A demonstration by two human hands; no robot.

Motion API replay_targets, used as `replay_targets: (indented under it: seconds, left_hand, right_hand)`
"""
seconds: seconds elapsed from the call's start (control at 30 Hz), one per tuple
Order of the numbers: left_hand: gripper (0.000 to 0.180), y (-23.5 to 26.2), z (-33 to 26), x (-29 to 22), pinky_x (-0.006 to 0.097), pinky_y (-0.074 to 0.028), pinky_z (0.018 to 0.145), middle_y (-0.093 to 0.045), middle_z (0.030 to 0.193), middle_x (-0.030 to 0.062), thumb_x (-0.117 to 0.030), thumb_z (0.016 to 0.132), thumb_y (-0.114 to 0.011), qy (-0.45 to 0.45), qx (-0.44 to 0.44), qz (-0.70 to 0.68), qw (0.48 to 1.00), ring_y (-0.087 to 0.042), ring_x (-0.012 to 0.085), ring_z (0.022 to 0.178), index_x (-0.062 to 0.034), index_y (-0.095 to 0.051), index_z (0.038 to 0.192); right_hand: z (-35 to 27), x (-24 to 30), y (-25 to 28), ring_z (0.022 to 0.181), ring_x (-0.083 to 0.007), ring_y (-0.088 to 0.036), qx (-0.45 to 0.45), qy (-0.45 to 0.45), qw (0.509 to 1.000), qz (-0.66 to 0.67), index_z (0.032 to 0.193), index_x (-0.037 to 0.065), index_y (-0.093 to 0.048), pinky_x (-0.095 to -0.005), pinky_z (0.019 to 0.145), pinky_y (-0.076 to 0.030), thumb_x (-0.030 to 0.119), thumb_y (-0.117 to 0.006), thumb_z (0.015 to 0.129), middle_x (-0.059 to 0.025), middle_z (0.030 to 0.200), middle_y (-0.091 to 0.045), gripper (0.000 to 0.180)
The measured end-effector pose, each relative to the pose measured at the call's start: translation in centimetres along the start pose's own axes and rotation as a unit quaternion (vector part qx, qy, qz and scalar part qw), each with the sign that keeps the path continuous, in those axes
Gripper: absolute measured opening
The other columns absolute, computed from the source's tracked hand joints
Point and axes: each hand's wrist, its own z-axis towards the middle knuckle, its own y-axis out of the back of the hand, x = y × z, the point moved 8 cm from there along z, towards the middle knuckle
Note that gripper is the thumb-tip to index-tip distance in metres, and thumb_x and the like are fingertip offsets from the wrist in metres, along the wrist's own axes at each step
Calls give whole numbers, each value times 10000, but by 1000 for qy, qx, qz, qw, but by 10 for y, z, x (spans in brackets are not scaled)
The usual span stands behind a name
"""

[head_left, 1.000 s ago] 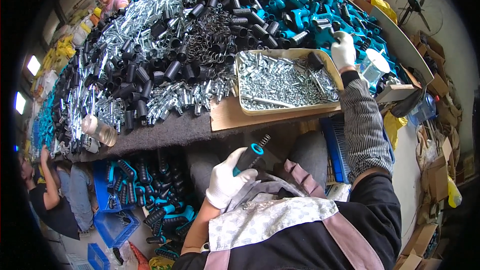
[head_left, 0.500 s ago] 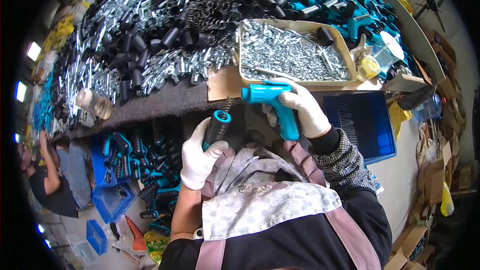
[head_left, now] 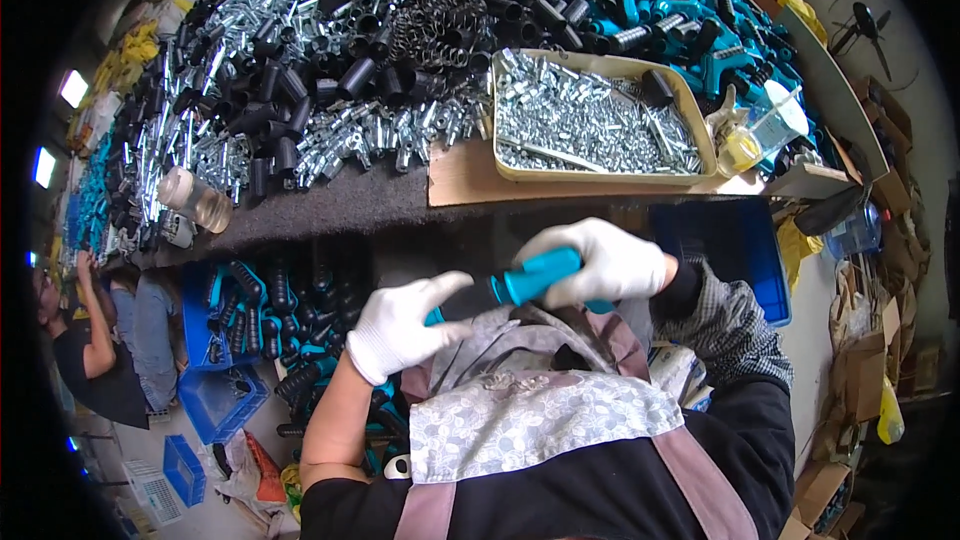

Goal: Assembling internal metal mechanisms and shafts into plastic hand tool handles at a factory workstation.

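In front of my apron, a teal pistol-shaped plastic housing and a black cylindrical sleeve meet end to end, slightly tilted. My white-gloved right hand is closed around the housing and covers most of its grip. The sleeve lies in my left hand, also gloved, between thumb and fingers; a bit of teal shows at its end near the palm. No spring shows between the two parts. Above them on the bench stands a cream tray of small metal parts.
Heaps of metal pieces, black sleeves, coil springs and teal housings cover the bench. A clear jar stands near its edge. Below are a blue bin and piled teal-and-black pieces. Another person sits at the left.
My hands have come together lower down, bringing the sleeve against the housing's barrel. The spring that stuck out of the sleeve is out of sight. The housing has turned in my right hand.
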Motion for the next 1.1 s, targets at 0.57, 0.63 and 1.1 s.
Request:
replay_targets:
  seconds: [0.57,0.63,1.1]
  left_hand:
    - [693,-88,-40,33,294,-486,763,-658,980,69,-386,806,-804,171,302,-420,838,-598,125,856,2,-579,1334]
    - [686,-65,-26,22,356,-511,927,-697,1140,190,-365,801,-787,113,268,-273,917,-691,236,1020,-15,-572,1351]
    - [421,-26,0,11,452,-554,700,-710,889,159,-363,812,-677,52,220,85,970,-704,343,817,-143,-634,1169]
  right_hand:
    - [-27,40,-65,792,-260,-649,5,394,806,-442,1152,148,-673,-390,734,-535,197,-704,770,-76,920,-673,386]
    - [-18,25,-58,764,-283,-666,13,276,881,-383,1172,125,-666,-408,684,-535,206,-740,743,-96,848,-661,444]
    - [-9,12,-51,782,-264,-719,-6,179,955,-237,1293,65,-622,-340,736,-568,161,-738,753,-166,989,-708,561]
